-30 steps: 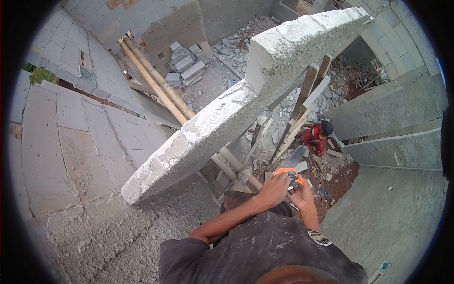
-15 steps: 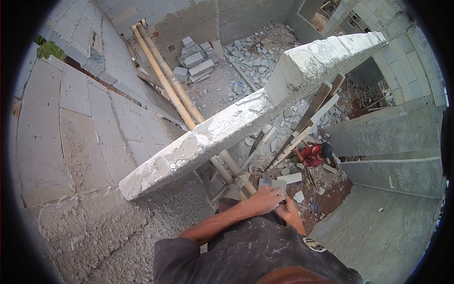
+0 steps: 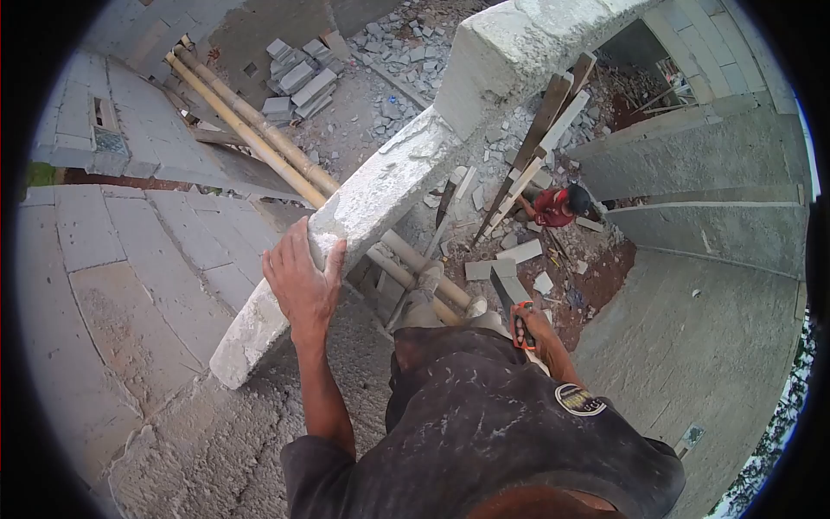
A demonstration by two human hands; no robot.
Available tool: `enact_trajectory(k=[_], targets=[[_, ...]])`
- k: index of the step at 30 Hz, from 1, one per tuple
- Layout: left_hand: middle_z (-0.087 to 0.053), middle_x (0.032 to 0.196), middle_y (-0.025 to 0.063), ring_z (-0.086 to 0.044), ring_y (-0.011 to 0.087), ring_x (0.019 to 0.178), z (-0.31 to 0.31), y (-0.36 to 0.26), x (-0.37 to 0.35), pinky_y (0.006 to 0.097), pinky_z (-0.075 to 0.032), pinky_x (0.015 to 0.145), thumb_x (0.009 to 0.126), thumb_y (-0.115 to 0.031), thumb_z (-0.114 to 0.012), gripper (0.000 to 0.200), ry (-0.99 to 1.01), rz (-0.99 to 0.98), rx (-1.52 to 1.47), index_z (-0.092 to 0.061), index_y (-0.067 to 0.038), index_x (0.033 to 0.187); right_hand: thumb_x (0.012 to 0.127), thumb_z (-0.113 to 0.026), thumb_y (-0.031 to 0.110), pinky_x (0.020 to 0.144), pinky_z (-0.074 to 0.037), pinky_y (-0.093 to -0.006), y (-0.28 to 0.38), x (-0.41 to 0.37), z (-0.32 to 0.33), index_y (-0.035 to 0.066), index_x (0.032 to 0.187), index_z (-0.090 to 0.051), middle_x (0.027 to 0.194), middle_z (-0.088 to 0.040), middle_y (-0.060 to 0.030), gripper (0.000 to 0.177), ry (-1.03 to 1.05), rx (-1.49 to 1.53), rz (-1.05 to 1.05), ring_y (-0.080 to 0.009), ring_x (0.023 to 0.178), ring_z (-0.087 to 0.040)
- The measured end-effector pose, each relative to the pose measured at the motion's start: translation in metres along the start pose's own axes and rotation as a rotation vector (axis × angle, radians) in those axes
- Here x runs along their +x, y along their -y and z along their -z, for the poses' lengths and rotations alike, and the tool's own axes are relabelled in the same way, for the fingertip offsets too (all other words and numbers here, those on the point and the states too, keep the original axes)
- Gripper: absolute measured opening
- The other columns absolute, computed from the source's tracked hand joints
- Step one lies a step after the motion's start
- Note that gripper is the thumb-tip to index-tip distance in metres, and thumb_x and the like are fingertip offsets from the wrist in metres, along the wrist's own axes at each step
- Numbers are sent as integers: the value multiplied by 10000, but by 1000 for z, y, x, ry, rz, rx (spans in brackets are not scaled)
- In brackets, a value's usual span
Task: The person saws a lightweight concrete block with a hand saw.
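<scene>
Head camera looked steeply down from high on a block wall into an unfinished building. The left hand (image 3: pixel 303 281) lay spread on the rough wall top (image 3: pixel 389 177), palm down, fingers stretched and bending over its far edge, thumb on the near side; it was not clenched. That wall top ran as a pale, mortar-crusted band from the lower left up towards the upper right, where a higher course (image 3: pixel 510 52) stepped up.

The right hand (image 3: pixel 534 333), partly hidden behind the person's dark shirt (image 3: pixel 484 415), was closed around the orange handle of a handsaw (image 3: pixel 510 304). The saw was held low beside the right hip, its dark blade pointing up and away from the body, well apart from the left hand. One shoe (image 3: pixel 425 287) showed just below the wall top.

Far below, two bamboo poles (image 3: pixel 251 130) leaned side by side against the wall, and a stack of grey blocks (image 3: pixel 298 78) sat near their upper ends. Wooden planks (image 3: pixel 540 130) stood propped under the higher course. A co-worker in a red shirt (image 3: pixel 553 208) crouched on the ground among broken block pieces (image 3: pixel 519 253) and rubble.
</scene>
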State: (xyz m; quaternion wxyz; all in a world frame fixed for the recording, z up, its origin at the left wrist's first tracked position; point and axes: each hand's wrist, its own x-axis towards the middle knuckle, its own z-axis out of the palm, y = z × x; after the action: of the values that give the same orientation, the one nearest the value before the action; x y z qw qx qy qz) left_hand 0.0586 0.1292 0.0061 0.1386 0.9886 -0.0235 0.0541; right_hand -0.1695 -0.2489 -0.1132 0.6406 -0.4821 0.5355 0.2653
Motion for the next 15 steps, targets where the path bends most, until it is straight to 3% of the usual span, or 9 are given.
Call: enact_trajectory(k=[1, 2, 3, 5, 6, 9, 10, 11, 15], targets=[[-563, 1268, 114, -501, 277, 1212, 0, 0, 0, 524, -259, 1102, 884, -558, -581, 636, 10, -30, -3, -539, -83, 1304, 925, -588, 220, 433, -458, -281, -3, -9, -4, 16, 977, -568, 692, -575, -48, 212, -116, -421, 17, -114, 601, -597], [-571, 1257, 116, -504, 285, 1203, 1, 0, 0, 506, -274, 1093, 870, -560, -599, 655, 6, -23, -28, -539, -72, 1304, 884, -634, 288, 468, -484, -328, -35, 11, 10, 16, 1105, -599, 724, -613, -85, 352, -176, -525, 109, -142, 596, -618], [-579, 1247, 119, -507, 292, 1195, 2, 0, 1, 488, -289, 1084, 856, -561, -618, 675, -1, -14, -51, -538, -62, 1303, 884, -634, 288, 468, -484, -328, -61, 23, 22, 16, 1105, -599, 724, -613, -85, 352, -179, -499, 108, -142, 596, -618], [-584, 1242, 123, -513, 297, 1187, 4, -1, 2, 472, -300, 1076, 856, -555, -622, 673, -3, -25, -57, -540, -59, 1303, 824, -668, 332, 602, -526, -398, -92, 39, 34, 77, 1187, -626, 808, -664, -152, 445, -470, -1127, 459, -248, 670, -661], [-589, 1237, 127, -518, 302, 1179, 5, -2, 2, 455, -310, 1068, 855, -549, -627, 671, -2, -12, -65, -542, -56, 1302, 783, -676, 337, 775, -510, -436, -88, 29, 34, 100, 1189, -644, 944, -679, -216, 471, -402, -898, 343, -354, 805, -664], [-591, 1240, 135, -529, 312, 1159, 4, -1, 1, 451, -320, 1061, 863, -515, -634, 643, -29, -38, -51, -549, -50, 1298, 807, -682, 306, 881, -479, -424, -21, -60, -8, 24, 1198, -625, 999, -677, -246, 485, -371, -578, 124, -366, 982, -654], [-591, 1240, 135, -529, 312, 1159, 3, -1, 1, 451, -320, 1061, 863, -515, -634, 643, -34, -47, -45, -549, -50, 1298, 811, -675, 297, 869, -484, -409, -50, -38, 7, 17, 1198, -622, 1035, -675, -238, 480, -476, -722, 315, -342, 999, -654], [-593, 1243, 139, -531, 317, 1161, 1, 0, 1, 447, -320, 1062, 863, -507, -637, 641, -36, -49, -49, -546, -48, 1302, 811, -675, 297, 869, -484, -409, -55, -35, 13, 17, 1198, -622, 1035, -675, -238, 480, -470, -714, 318, -342, 999, -654], [-607, 1229, 150, -541, 330, 1167, 0, 1, 0, 444, -348, 1046, 870, -446, -657, 592, -78, -66, -45, -561, -40, 1290, 819, -671, 275, 907, -469, -388, -67, -29, 23, 1, 1242, -592, 1101, -667, -227, 510, -449, -525, 648, -328, 1050, -641]])
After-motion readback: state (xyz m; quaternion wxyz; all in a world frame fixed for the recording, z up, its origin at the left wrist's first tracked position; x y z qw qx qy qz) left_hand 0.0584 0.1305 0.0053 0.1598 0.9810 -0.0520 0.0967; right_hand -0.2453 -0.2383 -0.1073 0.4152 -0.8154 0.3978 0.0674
